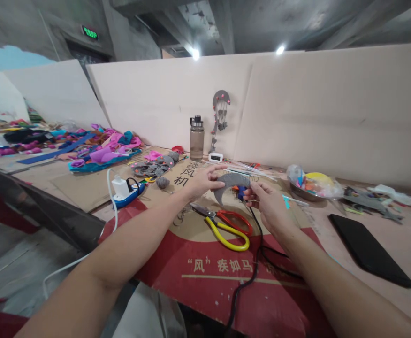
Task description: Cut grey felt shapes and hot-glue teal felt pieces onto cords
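Observation:
Between my two hands a grey felt crescent (234, 179) is held up above the cardboard on the table. My left hand (205, 182) pinches its left end with thumb and fingers. At the opposite end, my right hand (263, 199) grips the felt between thumb and forefinger. Just below lie scissors (226, 225) with one red and one yellow handle, their blades pointing up and left. A small blue item (241, 192) shows behind the felt, partly hidden, and a black cord (253, 277) runs from near it toward the table's front edge.
A water bottle (196, 138) stands by the back board, where a grey crescent ornament (221, 108) hangs. Grey felt pieces (152, 166) and a power strip (130, 195) lie left. Rightward are a bowl (306, 192) and a black phone (370, 249).

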`<state>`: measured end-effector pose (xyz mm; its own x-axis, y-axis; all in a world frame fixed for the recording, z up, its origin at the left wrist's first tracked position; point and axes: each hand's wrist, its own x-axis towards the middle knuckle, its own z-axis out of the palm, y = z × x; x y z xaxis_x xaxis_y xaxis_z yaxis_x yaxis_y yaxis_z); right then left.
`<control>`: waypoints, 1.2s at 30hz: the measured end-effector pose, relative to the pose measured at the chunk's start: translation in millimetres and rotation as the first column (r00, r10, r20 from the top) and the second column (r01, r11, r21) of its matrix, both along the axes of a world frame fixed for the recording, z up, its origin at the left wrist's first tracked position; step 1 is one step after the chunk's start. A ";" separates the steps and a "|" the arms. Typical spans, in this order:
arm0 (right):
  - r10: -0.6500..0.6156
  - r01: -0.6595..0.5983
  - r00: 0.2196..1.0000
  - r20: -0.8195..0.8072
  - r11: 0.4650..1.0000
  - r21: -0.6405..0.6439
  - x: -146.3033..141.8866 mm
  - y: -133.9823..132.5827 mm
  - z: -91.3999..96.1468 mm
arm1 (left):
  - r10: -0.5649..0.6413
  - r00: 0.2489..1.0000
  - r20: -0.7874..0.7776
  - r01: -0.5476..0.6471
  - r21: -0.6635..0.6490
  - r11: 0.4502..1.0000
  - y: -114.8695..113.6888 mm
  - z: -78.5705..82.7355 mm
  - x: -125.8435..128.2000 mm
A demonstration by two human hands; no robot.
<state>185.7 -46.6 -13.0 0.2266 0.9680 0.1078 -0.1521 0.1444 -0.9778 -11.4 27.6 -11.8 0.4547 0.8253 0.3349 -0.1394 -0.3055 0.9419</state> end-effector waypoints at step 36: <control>0.096 -0.114 0.983 -0.154 0.987 -0.111 -3.7 -0.8 0.5 | 0.024 0.995 0.101 -0.001 -0.219 0.976 7.8 -1.2 -2.4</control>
